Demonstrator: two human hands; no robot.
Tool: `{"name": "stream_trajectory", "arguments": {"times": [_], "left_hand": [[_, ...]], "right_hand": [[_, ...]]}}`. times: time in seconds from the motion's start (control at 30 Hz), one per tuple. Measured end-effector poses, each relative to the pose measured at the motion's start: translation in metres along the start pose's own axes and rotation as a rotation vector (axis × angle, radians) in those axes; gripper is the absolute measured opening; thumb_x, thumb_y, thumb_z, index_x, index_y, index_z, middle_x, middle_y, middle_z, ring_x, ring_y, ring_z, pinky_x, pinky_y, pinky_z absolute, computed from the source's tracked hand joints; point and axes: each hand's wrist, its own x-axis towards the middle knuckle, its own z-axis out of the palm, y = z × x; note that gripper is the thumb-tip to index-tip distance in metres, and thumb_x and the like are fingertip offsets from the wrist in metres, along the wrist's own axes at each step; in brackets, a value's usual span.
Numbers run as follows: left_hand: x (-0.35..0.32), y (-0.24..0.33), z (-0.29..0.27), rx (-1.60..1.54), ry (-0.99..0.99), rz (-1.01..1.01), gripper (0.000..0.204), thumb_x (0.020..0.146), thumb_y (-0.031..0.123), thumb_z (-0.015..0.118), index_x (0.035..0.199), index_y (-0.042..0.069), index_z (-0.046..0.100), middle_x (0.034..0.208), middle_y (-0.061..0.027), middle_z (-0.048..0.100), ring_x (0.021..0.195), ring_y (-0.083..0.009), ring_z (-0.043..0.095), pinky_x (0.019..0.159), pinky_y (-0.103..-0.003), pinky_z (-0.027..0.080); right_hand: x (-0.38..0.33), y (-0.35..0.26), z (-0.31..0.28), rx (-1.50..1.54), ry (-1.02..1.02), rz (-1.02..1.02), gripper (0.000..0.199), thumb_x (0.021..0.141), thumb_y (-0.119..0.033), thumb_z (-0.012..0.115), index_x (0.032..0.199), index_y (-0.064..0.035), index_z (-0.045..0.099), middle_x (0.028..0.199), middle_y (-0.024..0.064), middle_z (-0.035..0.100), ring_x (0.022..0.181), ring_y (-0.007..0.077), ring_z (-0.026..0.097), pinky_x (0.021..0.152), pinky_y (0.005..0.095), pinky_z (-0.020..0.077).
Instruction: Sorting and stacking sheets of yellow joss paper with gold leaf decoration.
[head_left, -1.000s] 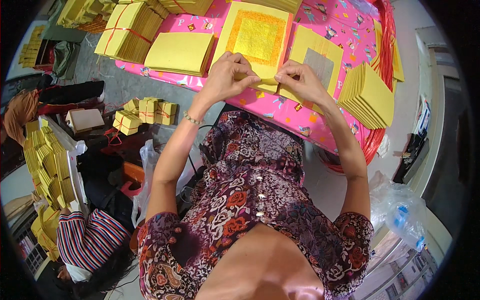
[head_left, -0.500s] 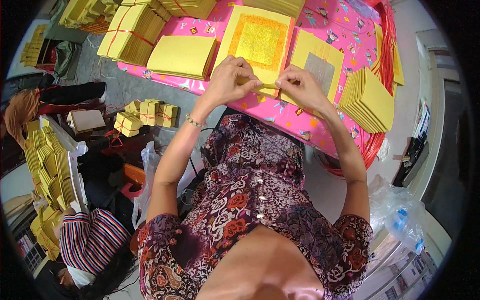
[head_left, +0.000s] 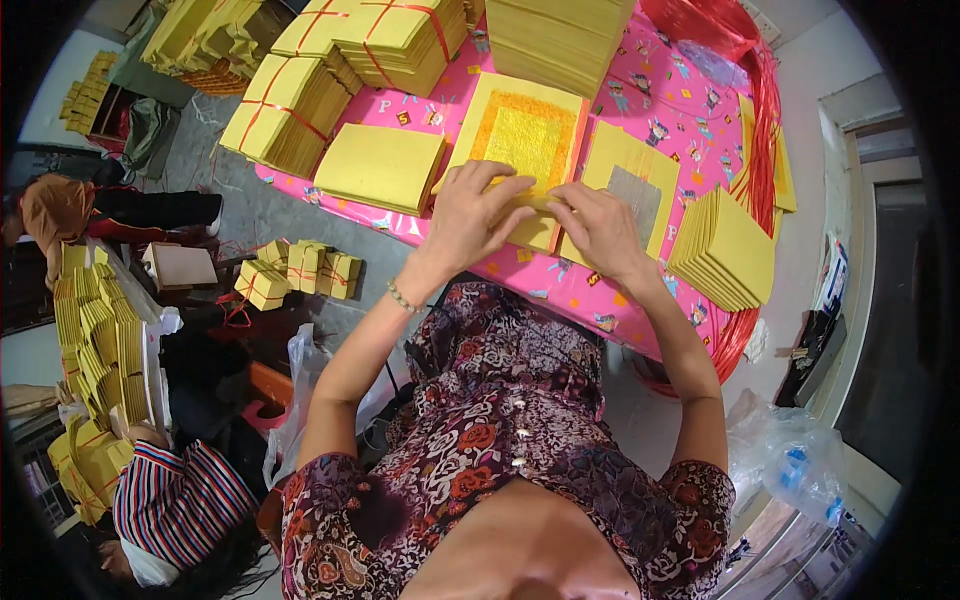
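Yellow paper stack [head_left: 523, 140] lies on the pink table [head_left: 640, 110]; left hand [head_left: 478, 215] and right hand [head_left: 598, 228], fingers bent, seemingly pinch its near edge.

Bright even light, soft shadows, sharp centre, fisheye-bent dark rim.

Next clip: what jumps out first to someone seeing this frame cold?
Both hands, left hand and right hand, meet on the near edge of a yellow paper sheet with a gold centre, lying on a bright pink patterned tablecloth. Around it stand stacks of yellow paper: a plain stack to the left, red-tied bundles beyond. A fanned stack lies to the right.
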Motion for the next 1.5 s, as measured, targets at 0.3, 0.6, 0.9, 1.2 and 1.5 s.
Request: {"name": "stream_trajectory", "arguments": {"times": [0.3, 0.6, 0.9, 1.2, 1.5], "left_hand": [[0.008, -0.005, 0.028, 0.121, 0.135, 0.034, 0.062, 0.081, 0.022, 0.078, 0.139, 0.019, 0.057, 0.138, -0.0118, 0.050, 0.130, -0.0349, 0.044, 0.104, -0.047, 0.039], [0.029, -0.028, 0.052, 0.216, -0.026, -0.055, 0.066, 0.091, 0.043, 0.063, 0.151, 0.026, 0.042, 0.152, -0.0236, 0.036, 0.140, -0.0423, 0.032, 0.113, -0.055, 0.026], [0.035, -0.033, 0.057, 0.284, -0.085, -0.066, 0.065, 0.096, 0.052, 0.054, 0.153, 0.026, 0.039, 0.151, -0.0227, 0.037, 0.138, -0.0401, 0.034, 0.112, -0.054, 0.026], [0.038, -0.034, 0.057, 0.249, -0.106, -0.090, 0.066, 0.096, 0.051, 0.053, 0.153, 0.022, 0.038, 0.150, -0.0216, 0.038, 0.139, -0.0400, 0.032, 0.113, -0.055, 0.023], [0.036, -0.038, 0.056, 0.216, -0.113, -0.073, 0.065, 0.097, 0.044, 0.054, 0.151, 0.012, 0.039, 0.151, -0.0212, 0.038, 0.142, -0.0419, 0.029, 0.118, -0.055, 0.021]], "right_hand": [[0.061, 0.058, -0.019, 0.115, 0.039, 0.346, 0.027, 0.094, -0.025, 0.065, 0.108, -0.0015, 0.066, 0.070, 0.0179, 0.065, 0.065, 0.0276, 0.067, 0.060, 0.0385, 0.0489], [0.101, 0.095, -0.006, -0.160, 0.056, 0.217, 0.026, 0.093, -0.023, 0.065, 0.108, -0.0021, 0.067, 0.088, 0.0217, 0.068, 0.083, 0.0348, 0.067, 0.074, 0.0451, 0.0524], [0.125, 0.077, 0.009, -0.440, 0.108, -0.002, 0.020, 0.092, -0.014, 0.063, 0.109, -0.0047, 0.067, 0.095, 0.0168, 0.064, 0.090, 0.0367, 0.064, 0.077, 0.0471, 0.0518], [0.161, 0.090, 0.040, -0.430, -0.171, 0.037, 0.026, 0.094, -0.012, 0.053, 0.116, -0.0042, 0.065, 0.101, 0.0189, 0.065, 0.097, 0.0405, 0.065, 0.079, 0.0495, 0.0526], [0.163, 0.084, 0.038, -0.386, -0.190, 0.121, 0.027, 0.095, -0.012, 0.052, 0.115, -0.0051, 0.067, 0.105, 0.0195, 0.066, 0.100, 0.0415, 0.065, 0.084, 0.0513, 0.0519]]}}
